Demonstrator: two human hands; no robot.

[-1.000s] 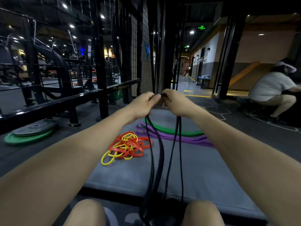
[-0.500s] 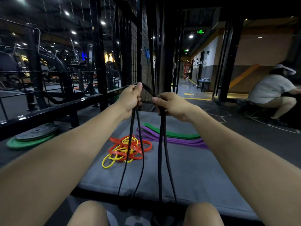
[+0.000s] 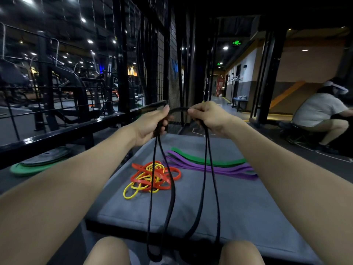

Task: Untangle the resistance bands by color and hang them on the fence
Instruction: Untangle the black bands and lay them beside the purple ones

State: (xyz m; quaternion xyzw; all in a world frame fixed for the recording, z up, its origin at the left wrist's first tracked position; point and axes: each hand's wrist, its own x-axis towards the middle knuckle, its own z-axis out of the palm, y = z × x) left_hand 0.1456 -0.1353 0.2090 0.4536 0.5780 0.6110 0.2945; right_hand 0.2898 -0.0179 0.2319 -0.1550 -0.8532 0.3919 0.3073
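Lowered since earlier, both hands (image 3: 152, 123) (image 3: 208, 117) grip black bands (image 3: 172, 188) between them.

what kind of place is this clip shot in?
Almost certainly a gym: weight plates lie on the floor at left, exercise machines stand behind the black wire fence, and coloured resistance bands lie on a grey mat.

Seated person (image 3: 317, 113), stacked weight plates (image 3: 41, 161)
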